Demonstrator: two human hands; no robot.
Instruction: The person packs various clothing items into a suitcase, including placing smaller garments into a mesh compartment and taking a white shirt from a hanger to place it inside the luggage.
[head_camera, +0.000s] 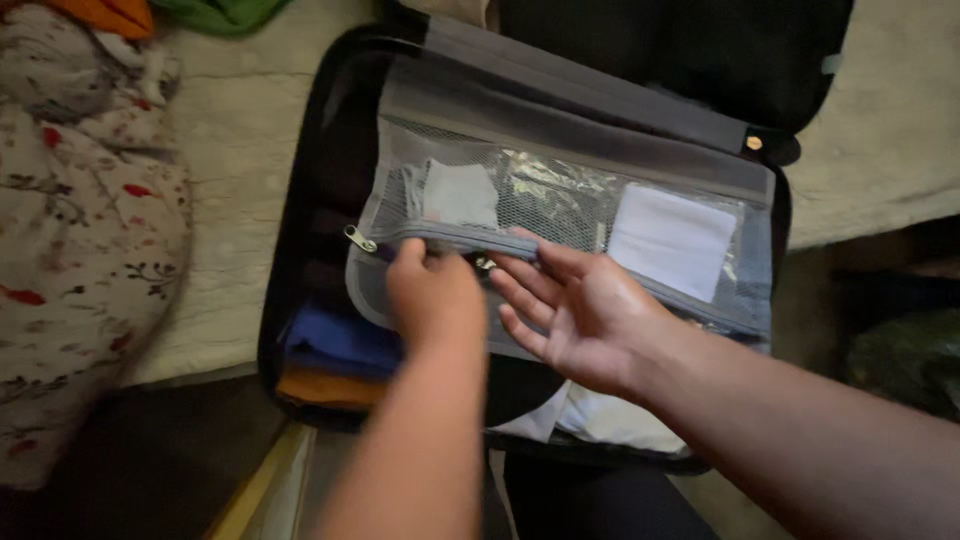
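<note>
Under both hands, a grey mesh pouch (560, 215) lies across the open suitcase (320, 150). The left hand (432, 295) pinches at the pouch's zipper line, fingers curled tight. The right hand (580, 310) is spread, palm up, fingertips touching the zipper edge. Below the left hand sit folded blue and orange clothes (335, 360).
</note>
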